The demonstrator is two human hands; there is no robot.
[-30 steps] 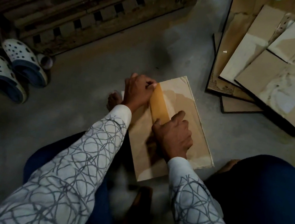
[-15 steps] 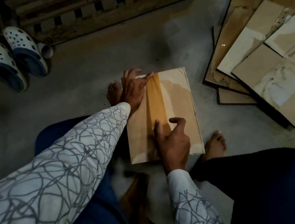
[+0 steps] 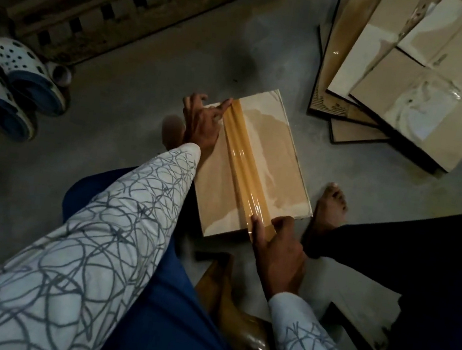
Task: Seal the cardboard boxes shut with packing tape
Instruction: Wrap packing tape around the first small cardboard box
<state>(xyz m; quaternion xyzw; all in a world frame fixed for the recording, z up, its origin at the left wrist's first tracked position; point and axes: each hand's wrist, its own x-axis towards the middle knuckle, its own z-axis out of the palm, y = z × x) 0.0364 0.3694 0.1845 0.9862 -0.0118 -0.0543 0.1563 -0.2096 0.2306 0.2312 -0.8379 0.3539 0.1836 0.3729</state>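
Concrete floor (image 3: 132, 107) holds the flat box (image 3: 273, 163); tape (image 3: 244, 165) runs lengthwise along it, far to near. At its far end the left hand (image 3: 201, 123) presses with spread fingers; the right hand (image 3: 276, 243), nearer, pinches the near end at the box edge.

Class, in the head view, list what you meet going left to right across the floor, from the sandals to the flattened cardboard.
Pair of sandals → left hand → tape strip → flattened cardboard pile.
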